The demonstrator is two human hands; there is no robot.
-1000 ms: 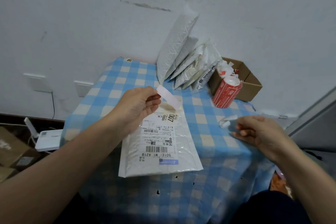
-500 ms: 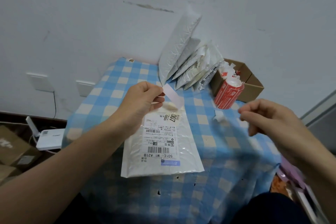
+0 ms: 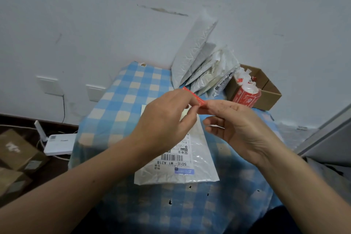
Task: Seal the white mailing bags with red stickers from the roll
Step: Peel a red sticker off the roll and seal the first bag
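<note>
Left hand (image 3: 167, 118): pinching one end of the red sticker (image 3: 195, 99), raised above the bag.
Bag (image 3: 197, 159): flat on the checked counter (image 3: 117, 104), label up, under both hands.
Right hand (image 3: 237, 125): gripping the sticker's other end; could fold onto itself or land crooked.
Roll (image 3: 247, 95): by the box, untouched.

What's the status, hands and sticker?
Left hand and right hand pinch red sticker between them, above the mailing bag. Not yet applied. Nothing in the way.
</note>
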